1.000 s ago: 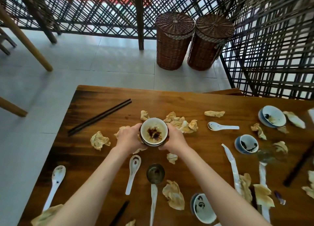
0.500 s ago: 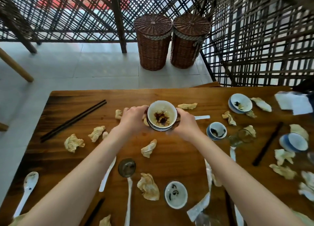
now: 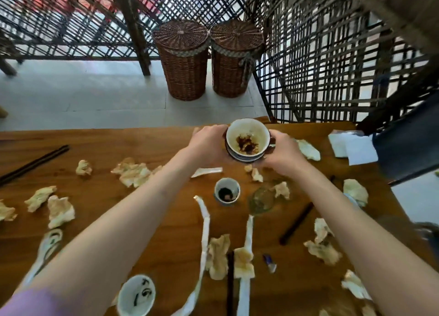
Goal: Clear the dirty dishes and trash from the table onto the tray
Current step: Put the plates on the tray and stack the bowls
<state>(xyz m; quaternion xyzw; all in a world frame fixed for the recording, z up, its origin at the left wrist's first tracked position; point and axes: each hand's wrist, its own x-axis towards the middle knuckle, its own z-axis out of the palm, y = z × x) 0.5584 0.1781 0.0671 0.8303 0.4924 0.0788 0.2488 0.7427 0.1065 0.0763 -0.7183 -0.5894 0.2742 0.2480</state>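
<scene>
The left hand (image 3: 209, 144) and right hand (image 3: 282, 154) clasp a stack of bowls (image 3: 247, 141) from both sides, fingers wrapped around its walls, above the far edge of the table (image 3: 147, 147). The top bowl contains dark brown residue (sauce-like). Nearer — a small cup (image 3: 226, 191) with dark dregs, and a white cup (image 3: 136, 295) with black markings inside — both stand on the table among crumpled napkins (image 3: 133, 173).

Single head view, worn camera, aimed forward and down over table (image 3: 147, 147); baskets (image 3: 183, 61) at 12 o'clock; wide-angle, close.
</scene>
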